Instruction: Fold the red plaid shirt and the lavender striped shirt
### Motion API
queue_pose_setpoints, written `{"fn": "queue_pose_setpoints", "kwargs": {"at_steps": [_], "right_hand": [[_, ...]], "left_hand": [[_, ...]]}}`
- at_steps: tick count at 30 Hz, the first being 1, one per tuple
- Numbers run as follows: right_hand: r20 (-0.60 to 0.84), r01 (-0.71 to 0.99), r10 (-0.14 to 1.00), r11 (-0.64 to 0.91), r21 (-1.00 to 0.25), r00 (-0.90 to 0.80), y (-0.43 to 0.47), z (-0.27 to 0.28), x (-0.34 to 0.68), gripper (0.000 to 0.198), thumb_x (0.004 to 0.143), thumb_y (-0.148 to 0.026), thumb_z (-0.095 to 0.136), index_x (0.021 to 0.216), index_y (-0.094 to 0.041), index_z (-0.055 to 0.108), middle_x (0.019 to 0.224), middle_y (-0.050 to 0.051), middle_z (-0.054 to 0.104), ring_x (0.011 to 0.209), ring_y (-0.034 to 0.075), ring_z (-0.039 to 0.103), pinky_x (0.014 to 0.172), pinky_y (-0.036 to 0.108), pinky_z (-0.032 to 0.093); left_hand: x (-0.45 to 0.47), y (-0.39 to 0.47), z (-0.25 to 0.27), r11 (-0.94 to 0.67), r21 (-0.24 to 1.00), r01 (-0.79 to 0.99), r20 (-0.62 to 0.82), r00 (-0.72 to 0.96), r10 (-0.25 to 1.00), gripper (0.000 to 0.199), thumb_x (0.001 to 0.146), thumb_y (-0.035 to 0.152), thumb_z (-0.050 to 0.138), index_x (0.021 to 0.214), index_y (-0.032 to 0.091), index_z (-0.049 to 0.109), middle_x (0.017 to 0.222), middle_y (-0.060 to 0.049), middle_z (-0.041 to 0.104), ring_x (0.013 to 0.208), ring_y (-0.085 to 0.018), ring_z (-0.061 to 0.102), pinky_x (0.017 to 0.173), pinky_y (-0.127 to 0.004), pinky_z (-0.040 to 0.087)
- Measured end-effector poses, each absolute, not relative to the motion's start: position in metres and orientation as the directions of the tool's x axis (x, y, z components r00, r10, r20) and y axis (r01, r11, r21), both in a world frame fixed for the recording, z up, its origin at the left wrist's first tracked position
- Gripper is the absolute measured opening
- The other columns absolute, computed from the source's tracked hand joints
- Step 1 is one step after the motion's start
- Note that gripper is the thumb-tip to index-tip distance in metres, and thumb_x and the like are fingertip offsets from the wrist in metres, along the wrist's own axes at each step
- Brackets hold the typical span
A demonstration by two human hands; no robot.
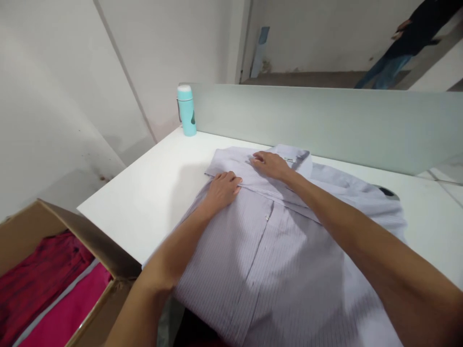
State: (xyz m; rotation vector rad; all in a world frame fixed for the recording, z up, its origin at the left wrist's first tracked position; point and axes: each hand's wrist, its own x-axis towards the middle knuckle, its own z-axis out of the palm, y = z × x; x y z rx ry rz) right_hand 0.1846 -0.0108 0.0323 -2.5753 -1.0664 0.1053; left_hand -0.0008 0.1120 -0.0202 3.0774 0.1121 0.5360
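Note:
A pale lilac, finely striped button-up shirt (253,231) lies front side up across the table, its lower part hanging over the near edge toward me. One sleeve (231,161) is laid crosswise over the chest below the collar (304,164). My left hand (224,189) rests on the shirt at the lower edge of that sleeve, fingers slightly bent and pressed against the cloth. Farther up and to the right, my right hand (271,165) lies on the sleeve beside the collar, its fingers loosely apart. The undersides of both hands are hidden.
A turquoise bottle (187,112) stands at the white table's (152,193) back left corner. Along the back runs a low frosted panel (307,125). At lower left, an open cardboard box (97,246) holds red and pink clothes (47,270). Beyond the panel stands a person (408,38).

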Motion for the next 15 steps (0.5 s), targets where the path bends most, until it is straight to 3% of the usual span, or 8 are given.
{"fn": "queue_pose_setpoints", "kwargs": {"at_steps": [5, 10, 13, 15], "right_hand": [[0.036, 0.628, 0.671, -0.672, -0.393, 0.741, 0.021, 0.022, 0.197, 0.042, 0.097, -0.039, 0.059, 0.125, -0.014, 0.078, 0.123, 0.014, 0.076, 0.115, 0.030, 0.069, 0.099, 0.037, 0.052], [0.070, 0.510, 0.580, -0.645, -0.569, 0.812, 0.023, 0.017, 0.199, 0.021, 0.081, -0.028, 0.066, 0.088, -0.014, 0.080, 0.090, 0.009, 0.076, 0.087, 0.023, 0.069, 0.080, 0.031, 0.052], [0.087, 0.441, 0.506, -0.640, -0.630, 0.858, 0.016, 0.017, 0.199, 0.018, 0.078, -0.028, 0.066, 0.082, -0.013, 0.077, 0.077, 0.007, 0.071, 0.074, 0.020, 0.063, 0.069, 0.030, 0.049], [0.107, 0.445, 0.486, -0.661, -0.604, 0.867, 0.012, 0.018, 0.199, 0.018, 0.079, -0.028, 0.065, 0.082, -0.014, 0.076, 0.076, 0.007, 0.070, 0.072, 0.019, 0.061, 0.069, 0.030, 0.048]], "left_hand": [[0.001, 0.111, -0.020, -1.000, -0.007, 0.025, 0.315, 0.949, 0.022, 0.026, 0.106, 0.018, 0.047, 0.116, 0.018, 0.071, 0.117, -0.009, 0.069, 0.113, -0.024, 0.063, 0.098, -0.038, 0.043], [0.001, 0.111, -0.018, -1.000, -0.014, -0.002, 0.314, 0.949, -0.006, 0.030, 0.105, 0.014, 0.044, 0.115, 0.017, 0.072, 0.114, -0.011, 0.070, 0.109, -0.025, 0.063, 0.095, -0.039, 0.043], [0.001, 0.110, -0.018, -1.000, -0.017, -0.018, 0.313, 0.949, -0.022, 0.031, 0.105, 0.014, 0.043, 0.116, 0.017, 0.072, 0.113, -0.011, 0.070, 0.109, -0.025, 0.064, 0.095, -0.039, 0.043], [0.000, 0.108, -0.018, -1.000, -0.011, -0.024, 0.306, 0.952, -0.026, 0.029, 0.104, 0.015, 0.045, 0.116, 0.017, 0.071, 0.113, -0.011, 0.070, 0.110, -0.025, 0.064, 0.094, -0.039, 0.044]]}}
